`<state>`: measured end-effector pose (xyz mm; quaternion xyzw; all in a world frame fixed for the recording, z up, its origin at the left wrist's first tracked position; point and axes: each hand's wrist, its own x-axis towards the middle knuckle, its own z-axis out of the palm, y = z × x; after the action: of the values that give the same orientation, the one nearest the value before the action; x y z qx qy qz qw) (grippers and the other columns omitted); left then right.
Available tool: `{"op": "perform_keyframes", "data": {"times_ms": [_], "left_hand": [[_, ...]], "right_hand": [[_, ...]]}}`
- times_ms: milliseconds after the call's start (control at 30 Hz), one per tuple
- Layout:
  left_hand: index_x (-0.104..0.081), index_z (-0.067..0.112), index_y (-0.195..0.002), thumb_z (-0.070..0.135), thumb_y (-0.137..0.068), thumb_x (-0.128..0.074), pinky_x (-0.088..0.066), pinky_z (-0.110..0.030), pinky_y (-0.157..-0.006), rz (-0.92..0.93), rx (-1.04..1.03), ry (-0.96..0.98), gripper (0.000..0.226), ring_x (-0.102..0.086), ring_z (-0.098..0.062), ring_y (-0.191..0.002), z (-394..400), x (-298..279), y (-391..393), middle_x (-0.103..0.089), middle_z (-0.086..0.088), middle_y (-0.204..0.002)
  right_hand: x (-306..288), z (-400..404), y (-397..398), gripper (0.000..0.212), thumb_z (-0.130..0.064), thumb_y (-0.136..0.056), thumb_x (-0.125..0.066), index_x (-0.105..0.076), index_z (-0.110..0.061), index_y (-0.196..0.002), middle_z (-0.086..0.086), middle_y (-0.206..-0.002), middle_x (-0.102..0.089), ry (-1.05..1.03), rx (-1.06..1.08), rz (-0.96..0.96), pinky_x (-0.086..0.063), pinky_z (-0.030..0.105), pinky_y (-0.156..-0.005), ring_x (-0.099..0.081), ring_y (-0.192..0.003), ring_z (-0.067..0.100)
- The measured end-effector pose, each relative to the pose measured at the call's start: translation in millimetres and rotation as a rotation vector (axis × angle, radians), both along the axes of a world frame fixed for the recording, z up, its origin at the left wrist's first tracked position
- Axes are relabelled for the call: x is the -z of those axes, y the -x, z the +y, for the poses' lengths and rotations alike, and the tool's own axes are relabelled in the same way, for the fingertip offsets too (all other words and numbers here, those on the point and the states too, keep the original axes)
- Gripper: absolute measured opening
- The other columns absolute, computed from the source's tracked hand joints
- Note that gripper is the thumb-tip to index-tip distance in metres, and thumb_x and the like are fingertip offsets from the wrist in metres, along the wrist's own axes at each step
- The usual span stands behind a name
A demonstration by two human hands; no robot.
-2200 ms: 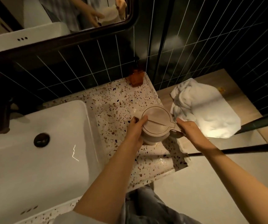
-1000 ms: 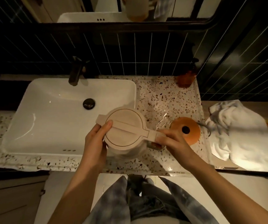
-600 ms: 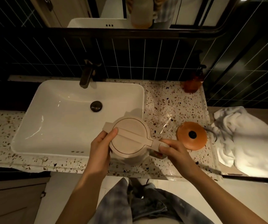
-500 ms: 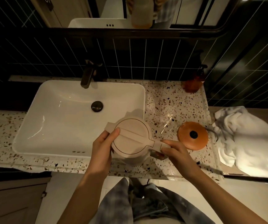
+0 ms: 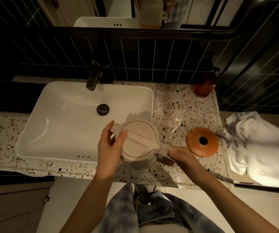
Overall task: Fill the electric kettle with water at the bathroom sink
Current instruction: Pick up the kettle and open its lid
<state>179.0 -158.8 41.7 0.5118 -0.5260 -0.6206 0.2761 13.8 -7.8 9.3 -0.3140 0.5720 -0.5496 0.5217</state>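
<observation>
A cream electric kettle (image 5: 138, 140) with its lid closed is held over the counter's front edge, beside the right rim of the white sink (image 5: 64, 125). My right hand (image 5: 180, 155) grips the kettle's handle. My left hand (image 5: 109, 147) clasps the spout side, thumb resting on the lid. The dark faucet (image 5: 94, 78) stands at the back of the sink, with no water running. The kettle's orange round base (image 5: 202, 142) sits on the counter to the right.
The terrazzo counter (image 5: 177, 106) carries an amber soap dispenser (image 5: 204, 86) at the back right. A crumpled white towel (image 5: 256, 145) lies on a wooden surface at far right. A dark drain plug (image 5: 102, 109) sits in the basin. Dark tiled wall and mirror behind.
The kettle was lifted off its orange base and carried left toward the sink. In the last half second both hands and the kettle have barely moved.
</observation>
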Motion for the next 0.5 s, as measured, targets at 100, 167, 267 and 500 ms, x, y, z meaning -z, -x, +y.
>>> {"op": "perform_keyframes", "data": {"times_ms": [100, 167, 267, 500], "left_hand": [[-0.046, 0.029, -0.140, 0.027, -0.093, -0.063, -0.051, -0.017, -0.084, -0.004, -0.003, 0.018, 0.050, -0.058, -0.011, -0.118, 1.0, -4.8, 0.4, -0.057, 0.000, -0.138], [-0.047, 0.031, -0.139, 0.030, -0.093, -0.063, -0.052, -0.025, -0.091, -0.009, 0.012, 0.048, 0.049, -0.057, -0.013, -0.122, 2.0, -9.2, -0.4, -0.057, 0.002, -0.137], [-0.051, 0.032, -0.137, 0.031, -0.092, -0.065, -0.042, -0.038, -0.109, -0.074, -0.015, 0.119, 0.048, -0.050, -0.011, -0.126, 1.1, -14.0, -0.7, -0.055, 0.007, -0.137], [-0.076, 0.024, -0.097, 0.032, -0.092, -0.064, -0.031, -0.018, -0.104, -0.065, 0.101, 0.324, 0.015, -0.030, 0.001, -0.142, 11.2, -28.9, 2.6, -0.048, 0.020, -0.144]], "right_hand": [[3.5, 0.6, 3.1, 0.059, -0.039, -0.083, -0.050, -0.050, 0.020, -0.071, 0.021, -0.066, -0.045, 0.037, -0.011, -0.034, -0.041, 0.016, -0.065, -0.050, -0.065, 0.014], [2.8, -0.3, 4.0, 0.057, -0.037, -0.083, -0.051, -0.047, 0.019, -0.068, 0.016, -0.065, -0.043, 0.041, -0.017, -0.045, -0.041, 0.015, -0.064, -0.049, -0.062, 0.010], [1.4, -1.5, 3.7, 0.053, -0.034, -0.083, -0.051, -0.044, 0.015, -0.063, 0.006, -0.061, -0.043, 0.039, -0.018, -0.048, -0.040, 0.014, -0.061, -0.046, -0.058, 0.006], [-3.1, -1.0, 1.8, 0.039, -0.037, -0.078, -0.053, -0.052, -0.006, -0.055, -0.010, -0.055, -0.048, 0.000, -0.003, -0.029, -0.041, 0.011, -0.060, -0.047, -0.055, 0.002]]}}
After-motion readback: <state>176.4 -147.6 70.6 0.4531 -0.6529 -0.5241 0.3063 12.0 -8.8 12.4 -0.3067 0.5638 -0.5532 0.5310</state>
